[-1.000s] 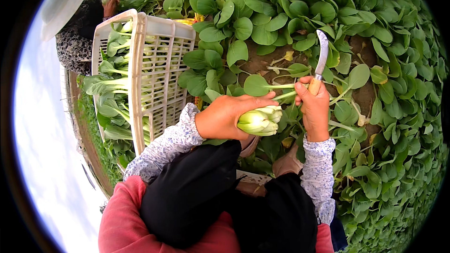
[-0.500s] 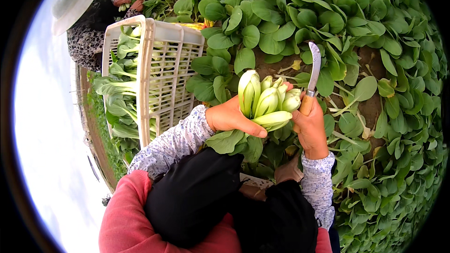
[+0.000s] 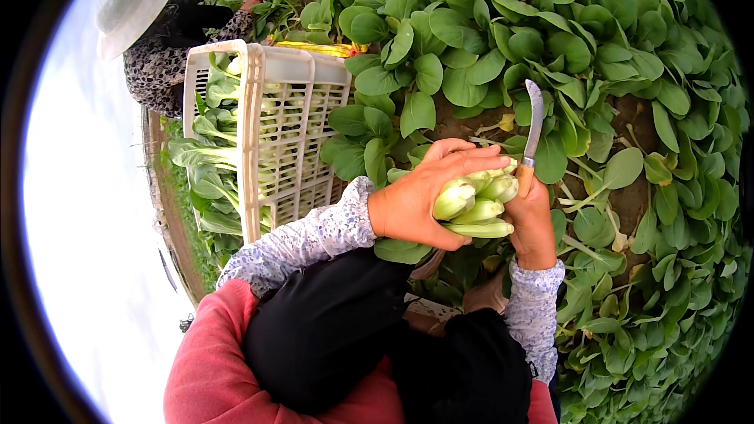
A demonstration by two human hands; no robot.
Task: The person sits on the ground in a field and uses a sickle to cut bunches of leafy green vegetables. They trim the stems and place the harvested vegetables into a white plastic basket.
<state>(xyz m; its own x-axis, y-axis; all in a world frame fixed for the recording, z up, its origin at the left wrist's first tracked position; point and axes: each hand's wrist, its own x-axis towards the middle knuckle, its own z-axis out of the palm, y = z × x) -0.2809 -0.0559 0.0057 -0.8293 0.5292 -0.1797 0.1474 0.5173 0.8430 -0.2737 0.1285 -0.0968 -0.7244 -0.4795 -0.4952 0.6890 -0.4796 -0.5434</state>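
Note:
My left hand (image 3: 416, 200) is wrapped over a bunch of bok choy (image 3: 481, 210), its fingers across the top and the thumb below. The pale green stem ends point right; some leaves show under the wrist. In my right hand (image 3: 534, 228) is a knife (image 3: 533, 129) with a short wooden handle and a curved, stained metal blade pointing up and away. That hand is up against the right end of the bunch, and its fingers are partly hidden behind the stems.
A white plastic crate (image 3: 250, 149) filled with bok choy stands left of my hands. Growing bok choy plants (image 3: 660, 290) cover the far and right ground, with cut leaves on bare soil (image 3: 628, 122). Behind the crate, a person in a pale wide-brimmed hat (image 3: 133, 0) bends toward the plants.
My left hand has shifted from beneath the bunch to over it, covering more of the stems. The bunch has moved slightly right and down. The other person's hands have reached farther right.

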